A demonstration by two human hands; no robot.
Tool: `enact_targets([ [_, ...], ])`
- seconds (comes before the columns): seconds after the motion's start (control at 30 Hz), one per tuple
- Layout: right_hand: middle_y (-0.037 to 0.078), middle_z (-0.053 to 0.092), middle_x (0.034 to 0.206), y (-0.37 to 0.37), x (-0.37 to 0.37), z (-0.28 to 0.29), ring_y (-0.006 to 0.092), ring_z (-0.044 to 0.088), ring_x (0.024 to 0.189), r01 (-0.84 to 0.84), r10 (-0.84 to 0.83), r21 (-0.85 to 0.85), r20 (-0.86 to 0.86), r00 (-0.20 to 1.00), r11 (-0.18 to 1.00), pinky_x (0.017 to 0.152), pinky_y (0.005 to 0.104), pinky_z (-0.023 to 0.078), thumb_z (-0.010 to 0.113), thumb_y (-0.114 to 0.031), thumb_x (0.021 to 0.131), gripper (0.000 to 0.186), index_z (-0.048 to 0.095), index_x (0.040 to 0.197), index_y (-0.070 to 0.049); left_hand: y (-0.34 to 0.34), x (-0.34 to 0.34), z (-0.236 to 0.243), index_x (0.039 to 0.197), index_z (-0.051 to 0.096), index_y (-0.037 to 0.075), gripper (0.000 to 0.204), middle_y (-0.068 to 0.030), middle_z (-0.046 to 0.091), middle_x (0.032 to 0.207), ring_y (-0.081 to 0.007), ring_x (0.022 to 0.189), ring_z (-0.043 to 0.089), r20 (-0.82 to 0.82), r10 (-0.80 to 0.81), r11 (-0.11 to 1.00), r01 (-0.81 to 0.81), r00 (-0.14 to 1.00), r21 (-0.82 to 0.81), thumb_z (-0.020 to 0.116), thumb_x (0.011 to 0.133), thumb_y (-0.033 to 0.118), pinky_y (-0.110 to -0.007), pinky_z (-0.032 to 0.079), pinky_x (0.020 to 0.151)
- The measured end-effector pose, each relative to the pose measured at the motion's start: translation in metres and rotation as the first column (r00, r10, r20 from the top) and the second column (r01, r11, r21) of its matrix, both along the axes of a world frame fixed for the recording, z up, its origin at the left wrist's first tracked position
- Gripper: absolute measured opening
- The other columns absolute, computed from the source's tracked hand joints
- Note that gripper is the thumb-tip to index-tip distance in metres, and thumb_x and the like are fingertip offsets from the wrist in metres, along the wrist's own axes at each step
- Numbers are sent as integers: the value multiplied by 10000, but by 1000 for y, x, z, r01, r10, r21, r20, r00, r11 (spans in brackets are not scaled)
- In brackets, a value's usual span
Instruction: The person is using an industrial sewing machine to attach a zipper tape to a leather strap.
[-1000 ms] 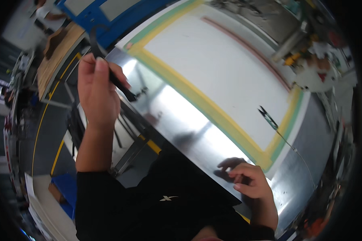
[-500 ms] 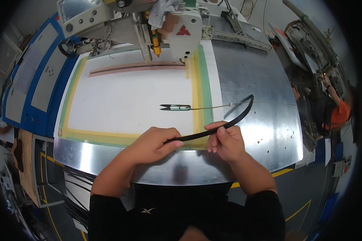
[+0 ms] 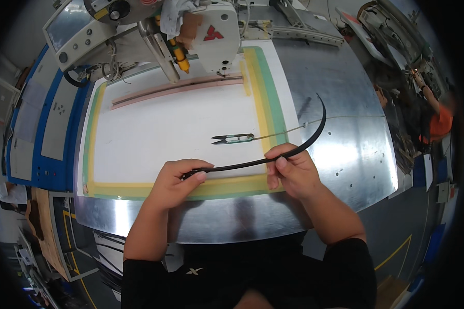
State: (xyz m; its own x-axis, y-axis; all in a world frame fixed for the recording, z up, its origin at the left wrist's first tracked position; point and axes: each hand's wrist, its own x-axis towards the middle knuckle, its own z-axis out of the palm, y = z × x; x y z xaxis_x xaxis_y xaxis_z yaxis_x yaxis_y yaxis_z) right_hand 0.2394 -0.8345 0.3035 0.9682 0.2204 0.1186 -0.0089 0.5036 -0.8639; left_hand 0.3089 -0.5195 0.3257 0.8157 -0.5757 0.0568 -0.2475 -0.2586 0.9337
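Observation:
My left hand point(image 3: 174, 186) grips one end of a long, narrow black strip point(image 3: 234, 166) between thumb and fingers, over the lower taped edge of a white board point(image 3: 149, 129) bordered in yellow and green. My right hand point(image 3: 297, 176) pinches the strip farther along, and its free end curves upward to the right. Behind the strip, small thread snips point(image 3: 232, 139) tied to a cord lie on the board. A pink strip with a dark line point(image 3: 144, 93) lies along the board's far side.
A sewing machine head point(image 3: 216, 49) and control panel point(image 3: 69, 33) overhang the far side. The board rests on a metal table point(image 3: 335, 159). A blue cabinet point(image 3: 31, 144) stands left, a wooden bench point(image 3: 51, 237) lower left. A co-worker in orange point(image 3: 438, 123) is at the right.
My right hand has risen from the table edge and taken hold of the strip, while my left hand came down with it over the board. The view has swung round to face the machine.

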Motion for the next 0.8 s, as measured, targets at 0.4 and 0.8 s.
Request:
enact_targets([
  [0.4, 183, 697, 1141, 10, 20, 3, 358, 653, 1092, 305, 118, -951, 297, 947, -49, 979, 459, 510, 716, -72, 903, 327, 735, 1222, -3, 13, 13, 1, 1221, 774, -5, 242, -41, 714, 964, -111, 870, 621, -244, 270, 933, -316, 931, -175, 692, 1005, 65, -272, 504, 798],
  [0.8, 171, 650, 1246, 4, 36, 25, 383, 627, 1159, 572, 286, -820, 551, 784, 11, 1044, 497, 469, 799, -128, 852, 454, 692, 1283, -35, -40, 28, 3, 994, 752, 108, 346, -61, 723, 1059, -226, 804, 619, 828, -191, 979, 40, 527, 200, 759, 685, -49, -379, 446, 745],
])
